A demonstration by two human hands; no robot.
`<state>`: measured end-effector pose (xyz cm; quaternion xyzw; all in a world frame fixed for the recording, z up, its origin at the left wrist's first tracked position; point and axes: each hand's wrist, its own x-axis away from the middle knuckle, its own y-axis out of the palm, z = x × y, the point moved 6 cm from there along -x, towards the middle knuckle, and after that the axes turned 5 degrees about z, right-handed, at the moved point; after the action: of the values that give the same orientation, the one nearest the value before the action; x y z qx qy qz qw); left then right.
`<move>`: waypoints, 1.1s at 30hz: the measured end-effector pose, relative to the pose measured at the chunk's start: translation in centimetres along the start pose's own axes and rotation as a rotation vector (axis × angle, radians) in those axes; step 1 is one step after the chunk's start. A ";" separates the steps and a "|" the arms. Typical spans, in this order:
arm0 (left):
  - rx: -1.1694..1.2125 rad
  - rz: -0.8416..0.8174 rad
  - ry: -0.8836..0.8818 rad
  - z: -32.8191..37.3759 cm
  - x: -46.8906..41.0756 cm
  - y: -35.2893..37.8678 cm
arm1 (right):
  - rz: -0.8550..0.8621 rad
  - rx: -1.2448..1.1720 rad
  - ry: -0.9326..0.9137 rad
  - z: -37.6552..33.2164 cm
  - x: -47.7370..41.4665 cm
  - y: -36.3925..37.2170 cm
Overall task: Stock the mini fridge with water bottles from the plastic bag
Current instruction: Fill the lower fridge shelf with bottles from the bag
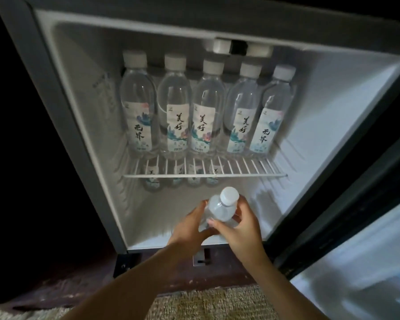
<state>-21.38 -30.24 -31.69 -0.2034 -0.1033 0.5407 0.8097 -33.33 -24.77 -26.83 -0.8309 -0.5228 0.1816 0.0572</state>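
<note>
Low down, left hand (188, 230) and right hand (244, 229) tight around bottle (218, 210), base hidden.

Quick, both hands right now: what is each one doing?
Left hand: grips the clear plastic water bottle with white cap.
Right hand: grips the same bottle.

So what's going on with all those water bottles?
A person is filling the mini fridge with water. Both the left hand and right hand hold one bottle at the lower compartment's opening. Five bottles stand in front on the wire shelf, and four more stand underneath at the back.
</note>
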 end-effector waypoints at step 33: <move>0.182 0.293 -0.027 -0.4 -5.1 5.2 | 0.344 0.227 0.127 7.7 -3.7 -1.9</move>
<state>-27.59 -33.25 -34.10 -0.1349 -0.0341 0.6627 0.7359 -39.22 -27.95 -32.55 -0.9058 -0.3450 0.1936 0.1517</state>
